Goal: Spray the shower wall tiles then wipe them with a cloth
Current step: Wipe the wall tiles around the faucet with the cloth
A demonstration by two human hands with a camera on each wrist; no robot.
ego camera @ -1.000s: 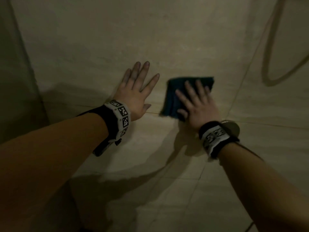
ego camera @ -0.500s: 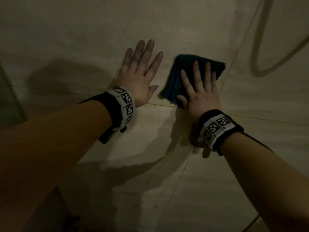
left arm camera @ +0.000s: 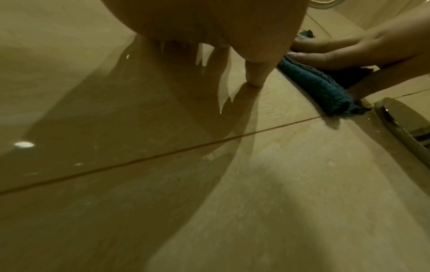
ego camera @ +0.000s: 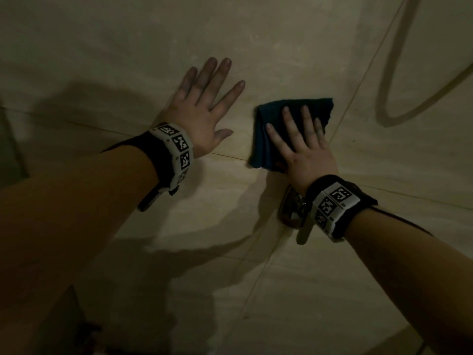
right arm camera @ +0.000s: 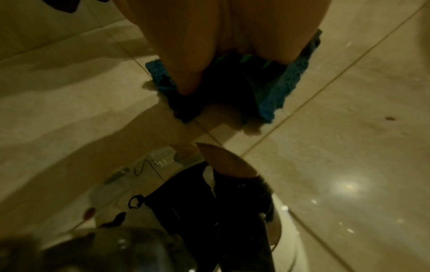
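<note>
A folded dark teal cloth (ego camera: 263, 139) lies flat against the beige wall tiles (ego camera: 256, 47). My right hand (ego camera: 304, 142) presses on the cloth with straight, spread fingers. The cloth (left arm camera: 318, 86) shows as a thick fold under that hand (left arm camera: 353, 49) in the left wrist view, and as blue knit (right arm camera: 286, 86) under the palm in the right wrist view. My left hand (ego camera: 202, 106) lies flat on the bare tile just left of the cloth, fingers spread and holding nothing. No spray bottle is in view.
A round chrome shower valve with a lever handle (ego camera: 294, 211) sticks out of the wall right under my right wrist. A shower hose (ego camera: 389, 80) loops down the wall at the upper right. Grout lines cross the tiles. A dark corner edge (ego camera: 15, 149) lies at the far left.
My right hand has slid the cloth up and then a little back down on the wall. The left hand has stayed flat beside it. The valve now shows below my right wrist.
</note>
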